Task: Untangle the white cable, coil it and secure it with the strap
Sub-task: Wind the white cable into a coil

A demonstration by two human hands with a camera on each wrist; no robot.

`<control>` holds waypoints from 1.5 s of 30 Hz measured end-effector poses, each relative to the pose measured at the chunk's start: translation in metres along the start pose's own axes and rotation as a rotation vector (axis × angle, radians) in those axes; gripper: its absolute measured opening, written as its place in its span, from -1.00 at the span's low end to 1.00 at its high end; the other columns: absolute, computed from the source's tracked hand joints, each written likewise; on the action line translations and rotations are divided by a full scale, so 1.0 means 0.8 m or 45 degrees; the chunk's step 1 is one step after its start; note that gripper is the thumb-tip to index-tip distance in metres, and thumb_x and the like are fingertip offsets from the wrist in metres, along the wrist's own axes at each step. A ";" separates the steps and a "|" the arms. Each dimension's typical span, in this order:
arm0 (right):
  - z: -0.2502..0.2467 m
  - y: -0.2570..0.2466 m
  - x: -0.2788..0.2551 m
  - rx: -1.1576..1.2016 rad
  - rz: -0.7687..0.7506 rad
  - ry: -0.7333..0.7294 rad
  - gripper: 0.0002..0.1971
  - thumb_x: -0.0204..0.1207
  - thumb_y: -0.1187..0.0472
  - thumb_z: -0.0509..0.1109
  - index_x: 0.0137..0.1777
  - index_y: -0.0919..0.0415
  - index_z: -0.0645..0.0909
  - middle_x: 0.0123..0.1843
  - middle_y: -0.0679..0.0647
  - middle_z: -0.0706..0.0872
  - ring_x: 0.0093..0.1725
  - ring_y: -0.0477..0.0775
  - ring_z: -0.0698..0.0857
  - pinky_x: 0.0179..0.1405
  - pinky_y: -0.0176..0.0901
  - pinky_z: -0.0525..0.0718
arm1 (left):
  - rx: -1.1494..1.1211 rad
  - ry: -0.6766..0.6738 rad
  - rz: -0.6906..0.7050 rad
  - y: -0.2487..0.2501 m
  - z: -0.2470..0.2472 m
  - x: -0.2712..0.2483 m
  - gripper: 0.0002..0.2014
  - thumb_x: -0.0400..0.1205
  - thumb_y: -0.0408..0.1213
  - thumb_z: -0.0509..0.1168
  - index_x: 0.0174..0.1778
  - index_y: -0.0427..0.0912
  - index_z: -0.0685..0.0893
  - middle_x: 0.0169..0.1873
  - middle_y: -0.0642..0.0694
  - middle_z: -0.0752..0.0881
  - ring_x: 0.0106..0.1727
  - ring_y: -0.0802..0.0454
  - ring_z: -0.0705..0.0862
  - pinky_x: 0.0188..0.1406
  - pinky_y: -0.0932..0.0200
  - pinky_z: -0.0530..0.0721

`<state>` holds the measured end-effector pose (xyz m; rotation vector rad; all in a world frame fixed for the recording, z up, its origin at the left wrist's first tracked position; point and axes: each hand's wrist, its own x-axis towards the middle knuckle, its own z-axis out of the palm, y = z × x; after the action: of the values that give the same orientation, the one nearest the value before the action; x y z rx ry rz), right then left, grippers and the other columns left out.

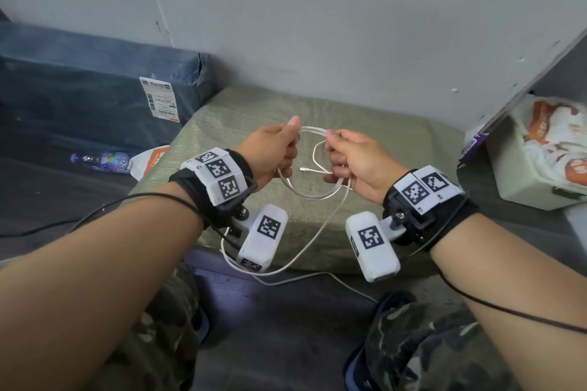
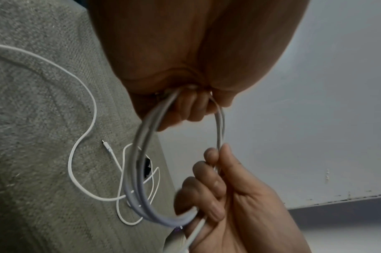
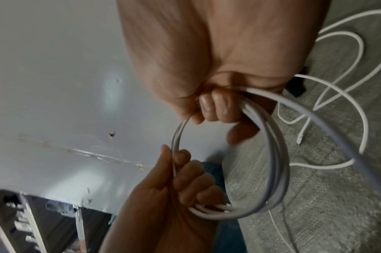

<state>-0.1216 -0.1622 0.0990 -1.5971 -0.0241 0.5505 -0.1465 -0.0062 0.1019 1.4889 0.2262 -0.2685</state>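
The white cable (image 1: 313, 194) is partly wound into a round coil that both hands hold above a green woven sack (image 1: 390, 140). My left hand (image 1: 284, 149) grips the coil's left side, its fingers curled round several turns (image 2: 142, 145). The right hand (image 1: 338, 154) grips the opposite side (image 3: 276, 162). The rest of the cable lies in loose loops on the sack (image 2: 81, 140); its connector end (image 1: 302, 169) points left between the hands. One strand hangs off the sack's front edge (image 1: 286, 267). A small black piece (image 2: 147, 166), perhaps the strap, lies on the sack under the coil.
A dark blue parcel (image 1: 95, 89) with a white label stands at the left, with a plastic bottle (image 1: 101, 160) and a white and orange bag (image 1: 149, 159) in front of it. A pale box holding a printed bag (image 1: 540, 149) is at the right. Behind is a grey wall (image 1: 317, 25).
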 end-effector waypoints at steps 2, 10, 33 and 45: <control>-0.001 0.000 0.002 -0.095 -0.023 0.044 -0.72 0.70 0.11 0.15 -0.25 0.17 0.42 -0.64 -0.14 0.29 -0.71 -0.16 0.24 -0.50 -0.17 0.45 | 0.005 -0.022 -0.045 0.000 -0.003 0.001 -0.66 0.74 -0.08 0.09 -0.30 -0.15 0.52 -0.56 0.00 0.42 -0.59 0.12 0.39 -0.41 0.15 0.57; -0.013 0.002 0.010 -0.265 -0.045 0.224 -0.70 0.69 0.12 0.15 -0.30 0.16 0.41 -0.50 0.00 0.26 -0.73 -0.18 0.22 -0.70 -0.31 0.33 | 0.214 -0.025 -0.162 -0.001 -0.015 0.002 -0.76 0.71 -0.21 0.17 0.03 -0.30 0.65 -0.14 -0.21 0.76 -0.21 -0.06 0.71 -0.08 0.09 0.72; -0.001 0.002 0.000 -0.371 -0.138 -0.016 -0.69 0.69 0.06 0.15 -0.21 0.19 0.51 -0.63 -0.12 0.34 -0.68 -0.13 0.33 -0.51 -0.16 0.52 | 0.300 0.052 0.011 -0.002 -0.008 0.007 -0.72 0.75 -0.23 0.07 -0.23 -0.17 0.57 -0.42 -0.03 0.40 -0.44 0.09 0.37 -0.36 0.17 0.47; 0.005 -0.002 -0.005 -0.570 -0.212 -0.083 -0.69 0.70 0.10 0.13 -0.16 0.22 0.59 -0.71 -0.19 0.46 -0.58 -0.09 0.30 -0.61 -0.24 0.34 | 0.368 -0.292 -0.045 0.004 -0.009 -0.004 -0.68 0.74 -0.14 0.11 -0.13 -0.26 0.66 -0.63 0.06 0.48 -0.58 0.14 0.45 -0.38 0.19 0.61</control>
<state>-0.1257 -0.1599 0.1019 -1.9886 -0.3472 0.4873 -0.1482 0.0015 0.1056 1.7241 0.0289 -0.5139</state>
